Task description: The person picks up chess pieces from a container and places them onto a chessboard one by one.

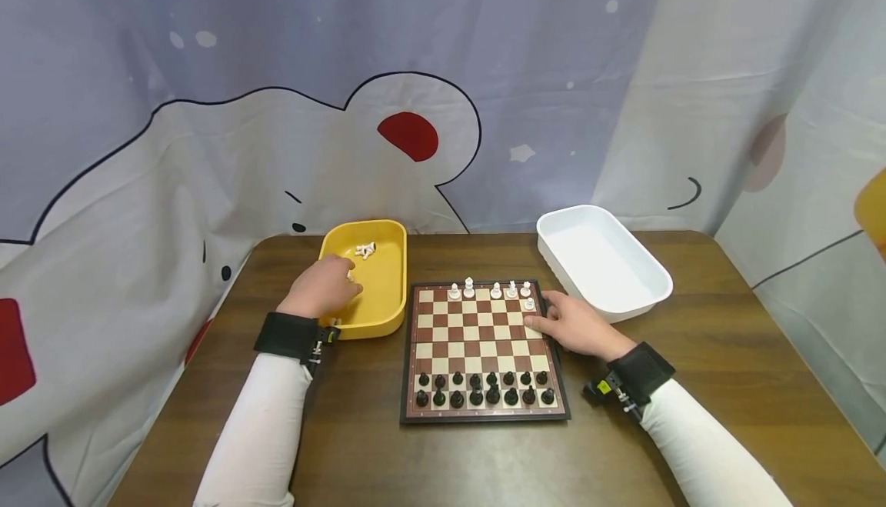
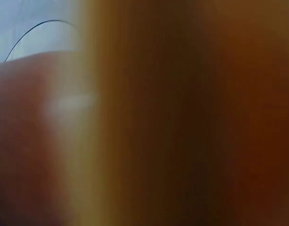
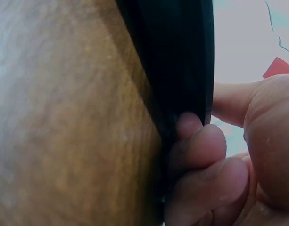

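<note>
My left hand (image 1: pixel 324 285) reaches into the yellow tray (image 1: pixel 404 276), and a small white piece (image 1: pixel 349 277) shows between its thumb and fingertips; I cannot tell whether they pinch it. Farther back in that tray lie white chess pieces (image 1: pixel 365 250). At the right side of the chessboard (image 1: pixel 462 349), my right hand (image 1: pixel 577 325) grips the edge, thumb over the top and the other fingers curled against the dark side (image 3: pixel 182 61). White chessmen (image 1: pixel 468 288) stand along the far rank, with one white pawn (image 1: pixel 529 304) in front at the right corner. Black chessmen (image 1: pixel 476 397) fill the two near ranks.
A white tray (image 1: pixel 661 291) stands behind the right hand, close to the board's far right corner. The wooden table (image 1: pixel 477 465) ends at a patterned curtain (image 1: pixel 526 107) behind. Yellow and brown blur takes up most of the left wrist view.
</note>
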### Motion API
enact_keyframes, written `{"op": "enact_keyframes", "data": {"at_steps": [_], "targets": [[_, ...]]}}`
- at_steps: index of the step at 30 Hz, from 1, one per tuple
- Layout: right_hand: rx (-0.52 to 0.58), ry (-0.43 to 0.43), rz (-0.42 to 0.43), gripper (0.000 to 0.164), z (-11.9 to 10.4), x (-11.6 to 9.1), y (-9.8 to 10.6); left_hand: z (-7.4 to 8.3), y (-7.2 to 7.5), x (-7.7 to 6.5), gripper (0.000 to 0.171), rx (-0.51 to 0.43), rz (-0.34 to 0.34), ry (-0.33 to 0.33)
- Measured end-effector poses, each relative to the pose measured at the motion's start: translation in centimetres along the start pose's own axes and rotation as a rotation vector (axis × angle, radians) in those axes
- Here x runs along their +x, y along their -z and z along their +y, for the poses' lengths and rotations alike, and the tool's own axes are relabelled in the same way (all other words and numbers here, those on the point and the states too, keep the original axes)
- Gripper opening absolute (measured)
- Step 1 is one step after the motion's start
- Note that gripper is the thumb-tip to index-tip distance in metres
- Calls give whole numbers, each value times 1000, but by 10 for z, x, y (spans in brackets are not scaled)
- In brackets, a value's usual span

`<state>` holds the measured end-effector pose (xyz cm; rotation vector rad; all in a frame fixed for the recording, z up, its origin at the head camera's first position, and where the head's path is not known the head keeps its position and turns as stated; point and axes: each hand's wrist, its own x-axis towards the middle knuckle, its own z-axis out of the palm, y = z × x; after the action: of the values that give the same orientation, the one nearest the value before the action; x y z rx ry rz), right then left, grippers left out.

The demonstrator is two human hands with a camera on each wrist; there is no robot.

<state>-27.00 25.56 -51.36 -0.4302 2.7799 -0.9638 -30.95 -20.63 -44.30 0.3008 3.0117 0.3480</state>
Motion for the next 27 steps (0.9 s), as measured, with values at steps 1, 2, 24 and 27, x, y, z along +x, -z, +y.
{"op": "enact_keyframes", "data": {"at_steps": [1, 2, 24, 27], "targets": [[1, -3, 0, 90, 0, 0, 0, 1, -1, 0, 44, 2, -3, 3], [2, 0, 0, 90, 0, 0, 0, 2, -2, 0, 40, 2, -8, 5], [7, 1, -1, 91, 0, 1, 1, -9, -20, 11, 11, 28, -29, 6], [13, -2, -2, 91, 0, 0, 0, 3, -10, 2, 14, 45, -10, 9]]}}
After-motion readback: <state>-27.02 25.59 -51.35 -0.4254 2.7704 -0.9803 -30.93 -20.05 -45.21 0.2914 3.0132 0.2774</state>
